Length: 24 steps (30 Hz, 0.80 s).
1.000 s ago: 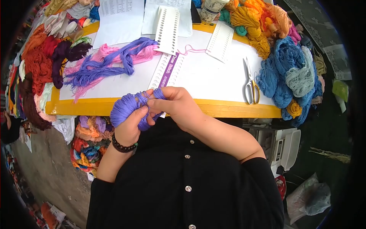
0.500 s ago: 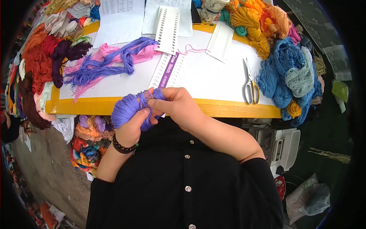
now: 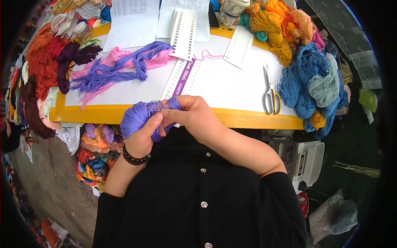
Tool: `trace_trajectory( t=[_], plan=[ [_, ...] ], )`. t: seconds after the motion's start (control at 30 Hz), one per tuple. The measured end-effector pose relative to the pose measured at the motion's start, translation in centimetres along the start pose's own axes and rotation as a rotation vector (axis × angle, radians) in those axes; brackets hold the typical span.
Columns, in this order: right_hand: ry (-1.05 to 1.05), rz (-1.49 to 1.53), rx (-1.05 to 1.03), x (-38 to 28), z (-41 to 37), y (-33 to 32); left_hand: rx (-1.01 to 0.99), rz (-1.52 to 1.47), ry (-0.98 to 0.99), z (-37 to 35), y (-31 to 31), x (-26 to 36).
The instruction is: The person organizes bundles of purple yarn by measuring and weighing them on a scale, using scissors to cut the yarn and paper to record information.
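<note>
A bundle of violet-blue thread is held between my two hands, just over the table's front edge. My left hand grips its lower right part, thumb pressed on the strands. Thumb and fingers of my right hand pinch the strands at the bundle's right end, close to my left fingertips. Beyond them lies a purple-striped card with holes, partly under a white punched card. Loose violet-blue thread rests over pink thread on the table.
Scissors lie at the right, below another punched card. Blue skeins and orange skeins are piled on the right, red skeins on the left. A patterned cup stands at the back beside printed sheets.
My fingertips have shifted slightly at the strands, and the gathered part of the bundle looks a little more spread. The view has moved slightly.
</note>
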State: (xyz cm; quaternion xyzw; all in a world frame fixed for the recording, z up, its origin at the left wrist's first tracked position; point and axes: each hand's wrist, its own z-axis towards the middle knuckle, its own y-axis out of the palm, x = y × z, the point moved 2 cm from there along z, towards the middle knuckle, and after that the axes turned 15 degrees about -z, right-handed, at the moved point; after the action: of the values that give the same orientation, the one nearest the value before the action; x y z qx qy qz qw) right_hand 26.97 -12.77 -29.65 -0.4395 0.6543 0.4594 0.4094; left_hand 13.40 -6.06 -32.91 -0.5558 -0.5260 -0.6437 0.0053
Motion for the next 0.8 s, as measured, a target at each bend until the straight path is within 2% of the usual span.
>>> trace_trajectory(
  t=[0.17, 0.23, 0.3, 0.37, 0.4, 0.47, 0.5, 0.53, 0.57, 0.6, 0.63, 0.67, 0.7, 0.77, 0.8],
  plan=[
    [-0.060, -0.165, 0.011, 1.0, 0.2, -0.1, 0.085, 0.056, 0.110, -0.1, 0.2, -0.3],
    [-0.082, -0.238, -0.003, 0.8, 0.3, -0.2, 0.147, -0.037, 0.142, -0.4, 0.1, -0.3],
    [0.016, 0.157, -0.032, 0.5, 0.6, -0.2, 0.156, -0.087, 0.166, -0.6, -0.1, 0.7],
    [0.101, 0.298, -0.067, -1.6, 0.2, -1.0, 0.156, -0.136, 0.185, -0.7, -1.9, 2.6],
    [0.124, 0.252, -0.082, -3.9, -0.8, -1.6, -0.006, -0.260, 0.199, -0.9, -4.3, 4.5],
    [0.038, 0.029, -0.117, -7.9, -3.7, -4.1, -0.121, -0.801, 0.205, -2.1, -10.1, 8.6],
    [-0.054, -0.220, 0.017, -9.7, -5.3, -5.3, -0.071, -0.913, 0.254, -3.1, -14.1, 10.4],
    [-0.119, -0.344, 0.237, -11.3, -7.0, -6.1, -0.025, -1.022, 0.310, -4.1, -18.0, 12.3],
    [-0.155, -0.401, 0.316, -12.4, -8.3, -8.0, 0.017, -1.125, 0.372, -5.2, -22.0, 14.1],
    [-0.184, -0.368, 0.320, -13.0, -9.3, -10.3, 0.139, -0.864, 0.458, -6.5, -26.1, 15.5],
    [-0.182, -0.340, 0.324, -13.4, -10.1, -12.7, 0.223, -0.847, 0.509, -7.7, -31.3, 16.1],
    [-0.189, -0.359, 0.429, -13.6, -10.6, -14.8, 0.309, -0.828, 0.559, -8.3, -34.8, 16.4],
    [-0.150, -0.420, 0.498, -13.9, -11.0, -17.0, 0.309, -0.826, 0.553, -8.2, -35.2, 16.7],
    [-0.150, -0.481, 0.588, -14.3, -11.6, -20.2, 0.827, -0.746, 0.684, -8.6, -36.4, 17.0],
    [-0.143, -0.526, 0.601, -14.6, -12.0, -22.3, 0.681, -0.790, 0.619, -9.7, -41.2, 17.2]
  ],
)
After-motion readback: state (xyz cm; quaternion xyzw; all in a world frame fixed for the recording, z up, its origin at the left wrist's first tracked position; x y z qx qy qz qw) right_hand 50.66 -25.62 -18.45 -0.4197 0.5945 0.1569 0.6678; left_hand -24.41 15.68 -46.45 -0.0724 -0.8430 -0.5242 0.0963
